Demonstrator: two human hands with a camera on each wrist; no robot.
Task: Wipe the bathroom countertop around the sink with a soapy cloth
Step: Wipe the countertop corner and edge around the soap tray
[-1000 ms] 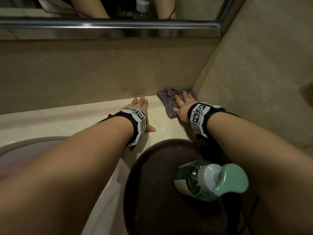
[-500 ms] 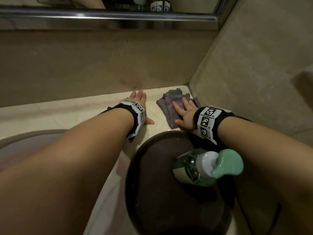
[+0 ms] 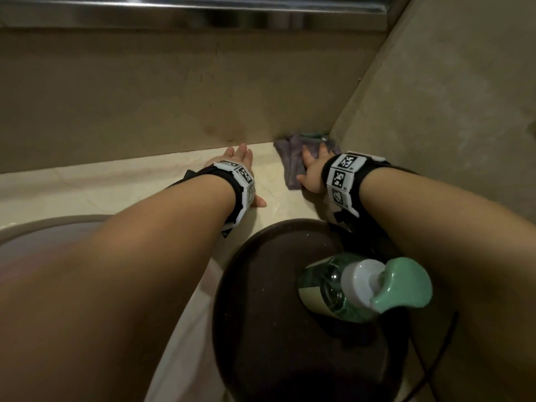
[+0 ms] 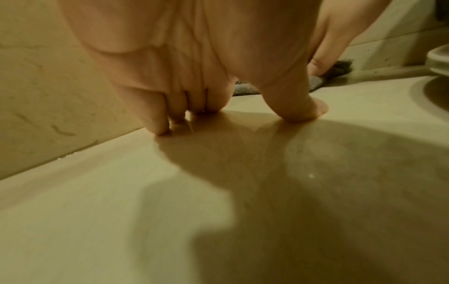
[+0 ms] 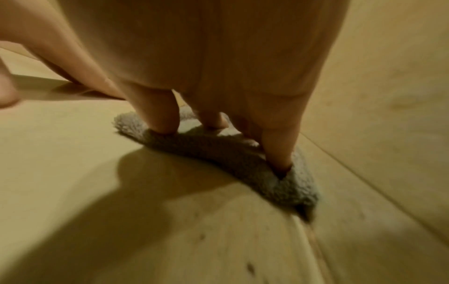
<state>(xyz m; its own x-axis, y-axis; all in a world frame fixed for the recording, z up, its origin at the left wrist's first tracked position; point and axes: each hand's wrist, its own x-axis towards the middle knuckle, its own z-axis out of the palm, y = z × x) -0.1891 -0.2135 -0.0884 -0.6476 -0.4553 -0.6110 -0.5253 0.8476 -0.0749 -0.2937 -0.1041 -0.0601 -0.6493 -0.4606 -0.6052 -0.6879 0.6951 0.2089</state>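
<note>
A purple-grey fluffy cloth (image 3: 290, 159) lies on the cream countertop (image 3: 116, 184), pushed into the back right corner where the two walls meet. My right hand (image 3: 311, 166) presses flat on it. In the right wrist view, straight fingers (image 5: 162, 119) dig into the cloth (image 5: 218, 153). My left hand (image 3: 242, 159) rests flat on the bare countertop just left of the cloth, its fingertips near the back wall. The left wrist view shows that hand (image 4: 226, 92) with fingertips (image 4: 162, 124) and thumb down on the countertop (image 4: 121, 192), and the cloth (image 4: 245, 90) beyond.
A dark round tray (image 3: 275, 329) sits close in front of the hands, carrying a green pump soap bottle (image 3: 362, 285) under my right forearm. The sink basin (image 3: 43, 230) curves at the left. Walls close off the back and right sides.
My right hand drew the cloth toward the tray, then pushed it back into the corner. The left hand has stayed where it was.
</note>
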